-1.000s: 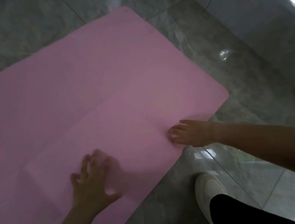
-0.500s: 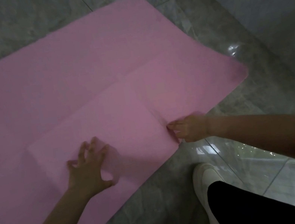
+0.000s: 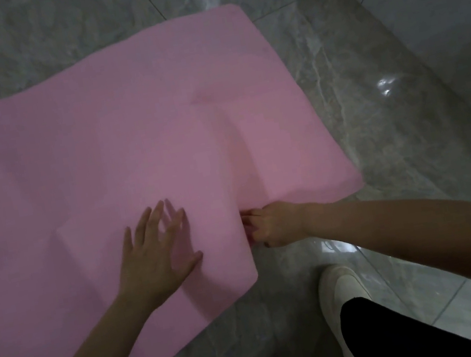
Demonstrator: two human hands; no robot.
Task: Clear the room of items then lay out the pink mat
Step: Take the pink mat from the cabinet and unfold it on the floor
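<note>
One pink mat [image 3: 127, 140] spread on grey marble floor [image 3: 370, 91]

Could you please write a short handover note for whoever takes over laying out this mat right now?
Left hand: open, fingers spread flat, pressing the pink mat.
Right hand: pinching the mat's near edge.
Mat: spread on the grey tiled floor, creased, with the part by the right hand humped up off the floor; its left end runs out of view.
Done: mat is mostly unfolded; no loose items in view.
Left: flatten the raised edge and smooth the creases.
</note>
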